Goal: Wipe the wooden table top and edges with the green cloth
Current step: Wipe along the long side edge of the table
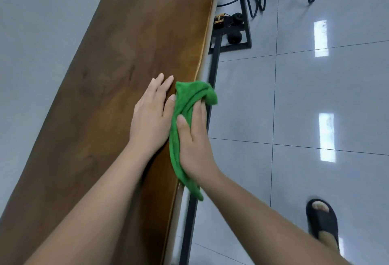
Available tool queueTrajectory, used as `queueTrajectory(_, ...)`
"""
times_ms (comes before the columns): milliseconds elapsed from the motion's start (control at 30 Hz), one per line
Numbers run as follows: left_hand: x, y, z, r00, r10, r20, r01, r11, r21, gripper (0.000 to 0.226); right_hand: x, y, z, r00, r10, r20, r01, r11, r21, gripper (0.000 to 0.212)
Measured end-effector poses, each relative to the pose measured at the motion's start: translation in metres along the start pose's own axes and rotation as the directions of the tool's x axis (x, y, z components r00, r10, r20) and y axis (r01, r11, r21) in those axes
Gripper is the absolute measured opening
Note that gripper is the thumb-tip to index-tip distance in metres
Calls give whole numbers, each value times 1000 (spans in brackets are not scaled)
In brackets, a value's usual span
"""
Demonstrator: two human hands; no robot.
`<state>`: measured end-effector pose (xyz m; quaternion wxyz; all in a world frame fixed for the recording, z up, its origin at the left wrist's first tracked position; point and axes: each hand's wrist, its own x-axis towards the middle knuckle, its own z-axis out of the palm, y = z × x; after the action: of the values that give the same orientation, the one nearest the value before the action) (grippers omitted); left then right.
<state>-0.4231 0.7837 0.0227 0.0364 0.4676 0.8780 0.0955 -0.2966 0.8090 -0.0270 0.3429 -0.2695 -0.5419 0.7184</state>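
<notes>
Head view: the right hand (194,140) curls fingers and thumb around the crumpled green cloth (185,117), pressing its fuzzy folds against the right edge of the smooth brown wooden table (117,65). The left hand (150,117) rests flat, fingers straight, touching the tabletop just beside the cloth.

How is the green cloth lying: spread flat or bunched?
Bunched. The green cloth is crumpled into long folds, gripped by the right hand at the edge of the table.
</notes>
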Motion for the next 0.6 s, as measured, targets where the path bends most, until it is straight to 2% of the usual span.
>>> queueTrajectory(167, -48, -2, -6, 1000, -24, 7, 24, 1000, 13, 53, 83, -8, -12, 997, 40, -70, -47, 993, -106, 75)
queueTrajectory(333, -93, -6, -7, 997, -77, -5, 77, 997, 11, 55, 138, -15, -21, 988, 101, -118, -112, 989, -95, 74)
queueTrajectory(433, -116, -8, -7, 995, -101, -17, 101, 995, 4, 55, 109, -13, -14, 989, 94, -116, -104, 991, -79, 73)
queueTrajectory(600, -153, -12, -7, 991, -133, -23, 134, 991, 11, 53, -26, 0, 7, 997, 65, -48, -68, 995, -70, 68)
